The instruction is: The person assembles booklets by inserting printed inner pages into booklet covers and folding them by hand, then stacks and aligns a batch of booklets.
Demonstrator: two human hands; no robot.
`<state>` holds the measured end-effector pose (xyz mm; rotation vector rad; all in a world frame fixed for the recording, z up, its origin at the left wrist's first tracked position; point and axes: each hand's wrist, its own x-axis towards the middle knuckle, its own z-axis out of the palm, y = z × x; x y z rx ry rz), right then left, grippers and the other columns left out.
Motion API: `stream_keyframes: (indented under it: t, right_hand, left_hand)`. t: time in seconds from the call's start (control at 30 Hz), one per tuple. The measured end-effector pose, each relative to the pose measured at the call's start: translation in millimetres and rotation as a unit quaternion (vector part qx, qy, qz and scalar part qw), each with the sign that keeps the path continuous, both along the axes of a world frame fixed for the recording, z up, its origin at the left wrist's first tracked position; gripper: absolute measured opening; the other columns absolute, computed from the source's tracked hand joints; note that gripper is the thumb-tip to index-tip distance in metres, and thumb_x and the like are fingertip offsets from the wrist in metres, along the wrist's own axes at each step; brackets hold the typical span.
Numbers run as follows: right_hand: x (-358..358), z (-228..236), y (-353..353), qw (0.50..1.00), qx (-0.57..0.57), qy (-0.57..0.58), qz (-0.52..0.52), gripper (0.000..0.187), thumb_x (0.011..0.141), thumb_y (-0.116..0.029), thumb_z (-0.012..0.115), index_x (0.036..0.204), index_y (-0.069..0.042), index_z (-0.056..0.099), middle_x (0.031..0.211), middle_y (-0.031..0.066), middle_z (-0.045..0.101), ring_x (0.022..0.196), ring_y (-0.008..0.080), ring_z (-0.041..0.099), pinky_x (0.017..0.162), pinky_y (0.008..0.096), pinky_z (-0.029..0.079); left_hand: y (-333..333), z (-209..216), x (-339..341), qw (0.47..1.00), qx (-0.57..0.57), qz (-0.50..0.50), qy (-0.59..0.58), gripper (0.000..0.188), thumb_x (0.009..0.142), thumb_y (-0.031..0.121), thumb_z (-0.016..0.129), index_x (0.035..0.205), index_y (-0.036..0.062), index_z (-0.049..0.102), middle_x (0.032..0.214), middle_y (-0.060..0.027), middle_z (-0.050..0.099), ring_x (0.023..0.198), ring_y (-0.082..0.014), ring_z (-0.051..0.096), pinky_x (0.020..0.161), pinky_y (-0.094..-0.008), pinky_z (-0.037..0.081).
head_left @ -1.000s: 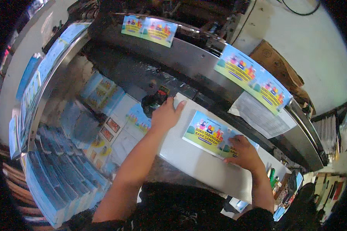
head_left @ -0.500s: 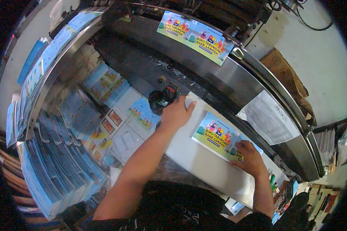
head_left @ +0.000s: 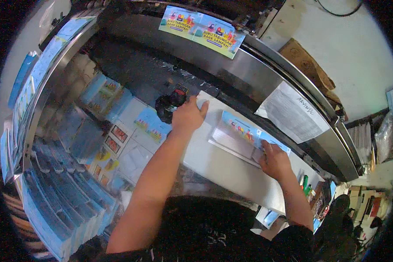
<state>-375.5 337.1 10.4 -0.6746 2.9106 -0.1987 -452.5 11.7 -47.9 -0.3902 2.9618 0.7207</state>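
Observation:
My right hand (head_left: pixel 276 160) pinches the right part of a colourful printed booklet (head_left: pixel 242 127) on a long white board (head_left: pixel 196 150). The booklet's near side is bent up, and a pale sheet or page (head_left: pixel 231 145) shows beneath it. At the board's far left end rests my left hand (head_left: pixel 190 115), thumb apart from its fingers, beside a black wrapped lump (head_left: pixel 166 108) with a red spot. Some of its fingertips are hidden behind the hand.
Thick stacks of blue-edged booklets (head_left: pixel 70 209) stand at the left. A metal rail (head_left: pixel 257 72) runs along the far side, bearing a printed cover sheet (head_left: pixel 201 30) and a white paper sheet (head_left: pixel 292 112). Small green items (head_left: pixel 307 185) lie by the board's right end.
The booklet lay flat with its whole front showing; now its near side is bent up under my right hand. My left hand keeps its place at the board's end. The view has shifted slightly.

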Motion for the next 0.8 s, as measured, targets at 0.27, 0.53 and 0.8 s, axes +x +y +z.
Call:
stream_keyframes:
  t: [0.27, 0.53, 0.8]
  right_hand:
    - [-49.7, 82.9, 46.9, 0.976, -0.079, 0.171, -0.108, 0.021, 0.091, -0.020, 0.061, 0.101, -0.003, 0.070, 0.091, 0.0229, 0.069, 0.082, 0.0403, 0.068, 0.074, 0.0440, 0.053]
    - [-117.6, 141.0, 78.2, 0.862, -0.037, 0.505, -0.029, 0.049, 0.073, 0.004, 0.063, 0.119, -0.015, 0.069, 0.113, 0.0115, 0.067, 0.101, 0.0304, 0.063, 0.091, 0.0429, 0.049]
    - [-56.2, 14.2, 44.9, 0.994, -0.036, 0.097, -0.025, 0.034, 0.078, -0.015, 0.073, 0.110, -0.004, 0.066, 0.110, 0.0169, 0.064, 0.102, 0.0378, 0.061, 0.087, 0.0460, 0.051]
  left_hand:
    - [3.3, 7.4, 2.6, 0.999, 0.020, 0.012, -0.035, 0.066, 0.094, 0.059, 0.044, 0.128, 0.0030, 0.051, 0.113, -0.0262, 0.066, 0.104, -0.0421, 0.065, 0.091, -0.0518, 0.050]
    - [5.4, 10.7, 4.6, 0.999, 0.012, 0.021, -0.042, 0.063, 0.094, 0.057, 0.044, 0.124, 0.0026, 0.053, 0.115, -0.0265, 0.065, 0.104, -0.0418, 0.065, 0.091, -0.0505, 0.050]
    - [6.7, 0.1, 3.2, 1.000, 0.013, 0.025, 0.011, 0.065, 0.093, 0.060, 0.047, 0.122, 0.0025, 0.055, 0.105, -0.0280, 0.067, 0.098, -0.0445, 0.065, 0.088, -0.0540, 0.050]
